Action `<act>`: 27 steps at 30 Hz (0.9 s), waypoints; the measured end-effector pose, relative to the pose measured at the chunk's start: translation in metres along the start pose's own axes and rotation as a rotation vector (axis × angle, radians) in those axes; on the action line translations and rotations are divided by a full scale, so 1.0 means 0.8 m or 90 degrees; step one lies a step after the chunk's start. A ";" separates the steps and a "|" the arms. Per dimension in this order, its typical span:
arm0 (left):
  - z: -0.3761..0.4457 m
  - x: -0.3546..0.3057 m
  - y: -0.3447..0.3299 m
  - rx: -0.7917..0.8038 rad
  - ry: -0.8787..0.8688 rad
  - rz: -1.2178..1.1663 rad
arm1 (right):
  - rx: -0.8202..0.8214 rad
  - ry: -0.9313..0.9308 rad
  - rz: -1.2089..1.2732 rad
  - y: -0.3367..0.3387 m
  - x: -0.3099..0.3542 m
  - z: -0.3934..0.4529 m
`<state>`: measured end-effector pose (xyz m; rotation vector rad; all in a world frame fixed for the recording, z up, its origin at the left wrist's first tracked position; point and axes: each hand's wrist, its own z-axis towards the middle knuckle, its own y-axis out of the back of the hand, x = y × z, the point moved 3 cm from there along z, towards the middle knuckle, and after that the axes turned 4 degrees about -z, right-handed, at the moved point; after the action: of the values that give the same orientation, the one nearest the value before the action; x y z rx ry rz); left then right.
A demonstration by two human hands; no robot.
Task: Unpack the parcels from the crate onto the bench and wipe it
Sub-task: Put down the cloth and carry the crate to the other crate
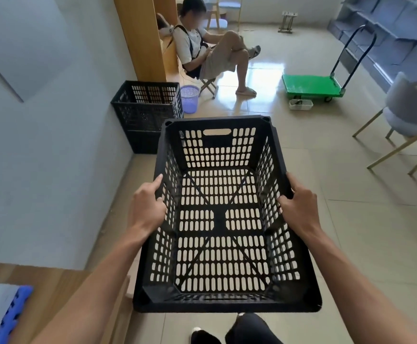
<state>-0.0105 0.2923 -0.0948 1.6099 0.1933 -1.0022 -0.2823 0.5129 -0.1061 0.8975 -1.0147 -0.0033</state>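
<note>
One black perforated plastic crate (223, 219), no parcels visible inside, held above the tiled floor (351, 219): left hand (148, 207) and right hand (301, 207) each curl fingers over a side rim. Near-left, wooden bench corner (61, 289) carries one blue-edged item (11, 311). Farther: two stacked black crates (145, 115) against the wall, one purple basket (189, 98), one seated person (210, 50), one green trolley (311, 85).

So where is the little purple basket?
In the head view, the purple basket stands on the floor upper left of centre, right of the black crate by the wall and beside the seated person's stool.
</note>
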 end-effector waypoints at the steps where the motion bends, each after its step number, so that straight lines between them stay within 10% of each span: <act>1: 0.023 -0.004 -0.007 -0.002 -0.005 0.004 | -0.009 0.000 -0.001 -0.005 -0.007 0.021; 27: 0.596 0.006 -0.098 -0.128 0.191 -0.042 | 0.138 0.057 -0.029 -0.247 -0.021 0.691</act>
<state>-0.2911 -0.0991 -0.1366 1.5693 0.5374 -0.7608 -0.6204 0.0332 -0.1283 1.1084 -0.9219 0.1089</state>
